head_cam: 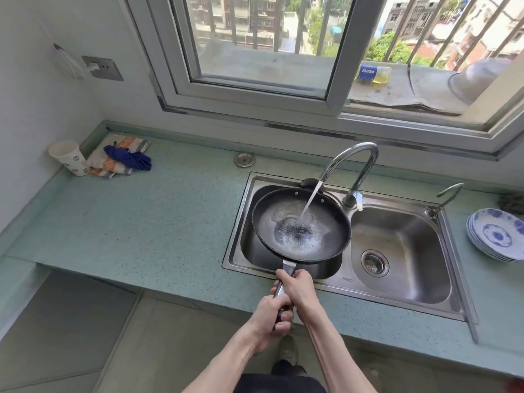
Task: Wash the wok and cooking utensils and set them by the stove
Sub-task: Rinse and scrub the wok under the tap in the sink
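wok over left sink basin, under running faucet, water pooling inside | my right hand wraps handle nearer the pan, left hand clamps its end | handle's long axis runs back toward me, pan forward | room: bare counter left; plates right

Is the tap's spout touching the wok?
Apart. The head view shows the spout ending above the wok, with a stream of water falling across the gap into the wok.
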`<action>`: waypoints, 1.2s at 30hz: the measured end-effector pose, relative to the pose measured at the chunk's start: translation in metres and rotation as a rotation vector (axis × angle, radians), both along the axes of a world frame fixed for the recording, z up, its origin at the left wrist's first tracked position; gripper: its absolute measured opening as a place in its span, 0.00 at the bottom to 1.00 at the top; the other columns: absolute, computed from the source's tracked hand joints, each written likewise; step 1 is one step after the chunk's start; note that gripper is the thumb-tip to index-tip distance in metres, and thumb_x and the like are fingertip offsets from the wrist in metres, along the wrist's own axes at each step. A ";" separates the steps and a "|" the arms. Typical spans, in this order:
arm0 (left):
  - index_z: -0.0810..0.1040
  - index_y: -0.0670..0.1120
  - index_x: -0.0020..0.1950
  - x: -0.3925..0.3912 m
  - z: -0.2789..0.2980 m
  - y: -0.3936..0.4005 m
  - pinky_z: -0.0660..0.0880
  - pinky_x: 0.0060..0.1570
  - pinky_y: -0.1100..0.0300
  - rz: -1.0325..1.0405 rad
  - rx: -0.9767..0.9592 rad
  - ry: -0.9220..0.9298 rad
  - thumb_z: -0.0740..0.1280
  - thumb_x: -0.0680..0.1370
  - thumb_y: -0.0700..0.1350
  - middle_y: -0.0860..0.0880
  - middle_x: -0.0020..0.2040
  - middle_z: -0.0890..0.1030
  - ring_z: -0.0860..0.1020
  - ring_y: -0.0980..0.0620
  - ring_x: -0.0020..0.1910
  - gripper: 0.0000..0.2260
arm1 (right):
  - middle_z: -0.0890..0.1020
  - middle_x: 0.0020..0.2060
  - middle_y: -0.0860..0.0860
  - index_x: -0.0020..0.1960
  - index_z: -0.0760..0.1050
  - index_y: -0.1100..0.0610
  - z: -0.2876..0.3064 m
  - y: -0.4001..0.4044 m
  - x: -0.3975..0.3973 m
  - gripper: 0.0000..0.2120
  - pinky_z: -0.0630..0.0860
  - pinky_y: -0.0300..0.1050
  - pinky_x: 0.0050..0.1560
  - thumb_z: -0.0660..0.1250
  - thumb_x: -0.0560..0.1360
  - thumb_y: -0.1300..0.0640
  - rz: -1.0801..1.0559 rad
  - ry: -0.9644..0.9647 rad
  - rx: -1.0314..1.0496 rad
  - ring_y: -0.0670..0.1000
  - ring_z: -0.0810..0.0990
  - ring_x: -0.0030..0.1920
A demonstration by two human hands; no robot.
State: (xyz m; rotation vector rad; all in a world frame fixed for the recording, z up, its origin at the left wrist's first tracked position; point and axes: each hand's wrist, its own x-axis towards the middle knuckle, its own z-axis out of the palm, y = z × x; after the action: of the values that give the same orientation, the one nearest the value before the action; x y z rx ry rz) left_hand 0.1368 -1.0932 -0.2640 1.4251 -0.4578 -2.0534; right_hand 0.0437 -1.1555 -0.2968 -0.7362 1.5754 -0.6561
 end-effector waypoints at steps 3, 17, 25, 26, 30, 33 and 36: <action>0.65 0.48 0.40 -0.005 -0.001 -0.003 0.55 0.19 0.66 -0.001 -0.035 -0.013 0.58 0.81 0.38 0.52 0.28 0.63 0.58 0.58 0.22 0.11 | 0.83 0.29 0.59 0.34 0.74 0.60 0.001 -0.004 -0.007 0.12 0.82 0.58 0.40 0.69 0.75 0.63 0.013 0.031 -0.023 0.60 0.85 0.33; 0.66 0.46 0.42 -0.031 -0.014 -0.015 0.58 0.21 0.65 0.086 -0.034 -0.044 0.59 0.82 0.37 0.50 0.29 0.65 0.61 0.56 0.23 0.10 | 0.84 0.32 0.56 0.52 0.68 0.61 -0.010 -0.022 -0.026 0.14 0.81 0.50 0.36 0.73 0.77 0.57 0.062 -0.104 0.038 0.55 0.85 0.33; 0.70 0.45 0.41 -0.037 -0.028 -0.013 0.58 0.22 0.64 0.143 -0.018 -0.042 0.66 0.82 0.45 0.50 0.30 0.64 0.60 0.55 0.25 0.11 | 0.81 0.29 0.48 0.40 0.77 0.58 -0.023 -0.031 -0.059 0.23 0.75 0.46 0.35 0.67 0.78 0.38 0.212 0.111 -0.010 0.48 0.78 0.27; 0.71 0.45 0.40 -0.037 -0.031 -0.012 0.58 0.22 0.64 0.148 -0.004 -0.041 0.67 0.81 0.47 0.49 0.29 0.65 0.60 0.55 0.25 0.12 | 0.84 0.29 0.49 0.41 0.79 0.59 -0.022 -0.035 -0.068 0.22 0.78 0.47 0.37 0.65 0.80 0.40 0.165 0.174 -0.053 0.50 0.82 0.28; 0.72 0.44 0.40 -0.033 -0.039 -0.009 0.60 0.22 0.63 0.158 0.027 -0.031 0.67 0.81 0.52 0.48 0.28 0.66 0.62 0.53 0.25 0.15 | 0.86 0.41 0.54 0.49 0.80 0.57 -0.021 -0.066 -0.117 0.11 0.78 0.50 0.47 0.61 0.82 0.53 -0.078 0.652 -0.307 0.60 0.86 0.46; 0.73 0.44 0.45 -0.033 -0.040 -0.008 0.68 0.27 0.60 0.106 -0.028 -0.100 0.65 0.82 0.53 0.47 0.29 0.71 0.74 0.47 0.26 0.13 | 0.78 0.64 0.60 0.72 0.72 0.60 -0.018 -0.111 -0.153 0.18 0.75 0.55 0.59 0.58 0.83 0.60 0.087 0.899 -0.393 0.63 0.78 0.62; 0.72 0.43 0.50 -0.034 -0.043 -0.006 0.74 0.34 0.55 0.109 -0.048 -0.152 0.63 0.83 0.51 0.45 0.30 0.74 0.82 0.41 0.34 0.11 | 0.61 0.81 0.56 0.83 0.54 0.60 -0.014 -0.157 -0.181 0.31 0.64 0.56 0.75 0.55 0.81 0.63 0.418 1.064 -0.354 0.59 0.62 0.79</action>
State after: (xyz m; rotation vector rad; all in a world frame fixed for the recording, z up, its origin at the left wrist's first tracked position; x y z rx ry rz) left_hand 0.1032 -1.0994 -0.3075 1.5491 -0.4781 -1.8448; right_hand -0.1377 -1.3125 -0.3112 -1.8234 2.1495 -0.2006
